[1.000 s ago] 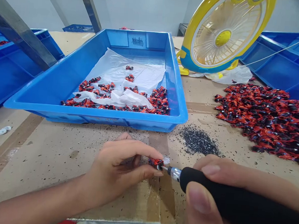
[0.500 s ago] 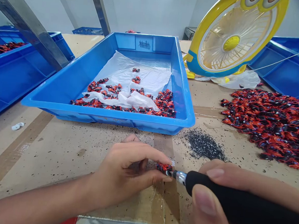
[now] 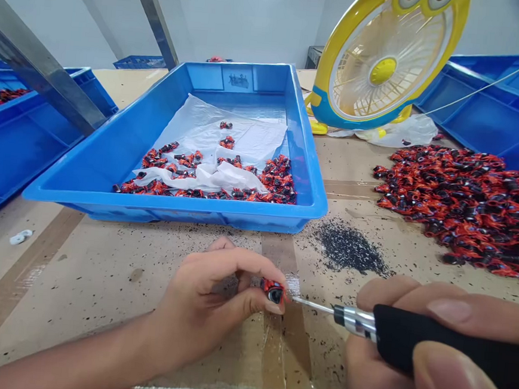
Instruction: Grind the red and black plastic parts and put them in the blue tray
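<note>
My left hand (image 3: 206,298) is closed, pinching a small red-and-black coil-like part (image 3: 273,291) between thumb and fingertips just above the table. The part's round black open end faces right. My right hand (image 3: 452,374) grips a slim tool (image 3: 446,338) with a thick black handle, a silver collar and a thin metal shaft. The shaft's tip points left and is a short gap away from the part's open end. Below and around my hands, the cardboard-covered table (image 3: 111,303) is scattered with black specks.
A blue tray (image 3: 178,205) holding white sheeting and several similar parts stands ahead. To the right lie a heap of parts (image 3: 469,205) and a pile of black shavings (image 3: 349,246). A yellow fan (image 3: 383,72) stands behind them. Blue bins (image 3: 34,141) flank both sides.
The tool's tip has come out of the part as my right hand drew back to the right. The part is turned, so its open end shows more. The view has shifted slightly.
</note>
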Motion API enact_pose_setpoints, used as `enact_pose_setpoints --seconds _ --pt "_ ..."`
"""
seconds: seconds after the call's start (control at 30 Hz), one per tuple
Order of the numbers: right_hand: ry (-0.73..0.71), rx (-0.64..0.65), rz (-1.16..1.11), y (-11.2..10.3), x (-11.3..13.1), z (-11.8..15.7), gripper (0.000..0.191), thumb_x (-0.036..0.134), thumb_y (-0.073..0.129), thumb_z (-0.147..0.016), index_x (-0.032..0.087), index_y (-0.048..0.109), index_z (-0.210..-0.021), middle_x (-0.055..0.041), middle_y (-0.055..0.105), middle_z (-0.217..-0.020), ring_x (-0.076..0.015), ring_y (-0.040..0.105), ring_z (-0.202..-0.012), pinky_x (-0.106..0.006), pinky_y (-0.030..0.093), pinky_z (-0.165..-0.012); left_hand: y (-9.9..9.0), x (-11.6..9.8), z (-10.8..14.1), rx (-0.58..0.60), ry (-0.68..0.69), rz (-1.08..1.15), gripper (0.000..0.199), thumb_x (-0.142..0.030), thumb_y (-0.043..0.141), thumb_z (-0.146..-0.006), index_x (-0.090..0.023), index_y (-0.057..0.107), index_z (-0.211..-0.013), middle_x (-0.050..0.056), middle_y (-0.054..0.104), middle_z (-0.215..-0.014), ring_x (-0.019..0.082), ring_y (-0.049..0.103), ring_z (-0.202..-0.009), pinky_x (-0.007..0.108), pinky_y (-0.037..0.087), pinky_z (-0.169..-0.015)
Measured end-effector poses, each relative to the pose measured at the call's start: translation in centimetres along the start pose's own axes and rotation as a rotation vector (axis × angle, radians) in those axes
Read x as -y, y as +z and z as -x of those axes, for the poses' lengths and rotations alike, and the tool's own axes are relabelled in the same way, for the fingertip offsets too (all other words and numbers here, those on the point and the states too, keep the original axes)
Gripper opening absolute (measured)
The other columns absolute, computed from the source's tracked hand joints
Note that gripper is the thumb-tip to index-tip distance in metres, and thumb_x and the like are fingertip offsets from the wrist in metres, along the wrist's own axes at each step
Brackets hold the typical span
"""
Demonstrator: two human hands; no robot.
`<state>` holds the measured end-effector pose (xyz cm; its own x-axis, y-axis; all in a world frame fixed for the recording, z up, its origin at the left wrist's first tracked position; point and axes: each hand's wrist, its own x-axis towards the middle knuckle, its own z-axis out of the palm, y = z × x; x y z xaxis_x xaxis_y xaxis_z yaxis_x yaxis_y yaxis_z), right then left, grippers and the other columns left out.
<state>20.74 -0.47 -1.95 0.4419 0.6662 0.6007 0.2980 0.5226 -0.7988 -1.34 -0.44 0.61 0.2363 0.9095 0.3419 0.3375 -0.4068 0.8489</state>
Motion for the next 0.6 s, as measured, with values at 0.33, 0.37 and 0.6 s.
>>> enact_pose_setpoints --seconds 0.33,0.37,0.6 --pt "0.045 -0.01 -0.076 0.4 0.3 0.1 0.027 0.047 0.094 -0.081 0.026 0.076 -0.085 0.0012 0.068 -0.074 -0.0213 0.069 -0.06 -0.04 0.061 -0.061 0.2 0.3 0.0 -0.061 0.003 -0.101 0.019 -0.012 0.093 -0.085 -0.025 0.083 -0.094 -0.004 0.085 -0.076 0.011 0.065 -0.058 0.025 0.051 -0.061" --pt "0.048 -0.026 -0.04 0.7 0.6 0.2 0.03 0.049 0.092 -0.081 0.026 0.074 -0.088 0.0007 0.067 -0.074 -0.0225 0.069 -0.062 -0.04 0.06 -0.059 0.2 0.3 0.0 -0.071 0.006 -0.096 0.019 -0.012 0.093 -0.085 -0.025 0.083 -0.094 -0.004 0.085 -0.076 0.011 0.065 -0.058 0.025 0.05 -0.059" --pt "0.038 0.022 0.017 2.9 2.5 0.8 0.034 0.049 0.089 -0.083 0.026 0.069 -0.097 -0.0026 0.069 -0.081 -0.0243 0.072 -0.068 -0.037 0.058 -0.053 0.1 0.1 0.0 -0.071 0.016 -0.038 0.021 -0.011 0.093 -0.084 -0.025 0.084 -0.096 0.0 0.085 -0.078 0.015 0.068 -0.062 0.026 0.052 -0.057"
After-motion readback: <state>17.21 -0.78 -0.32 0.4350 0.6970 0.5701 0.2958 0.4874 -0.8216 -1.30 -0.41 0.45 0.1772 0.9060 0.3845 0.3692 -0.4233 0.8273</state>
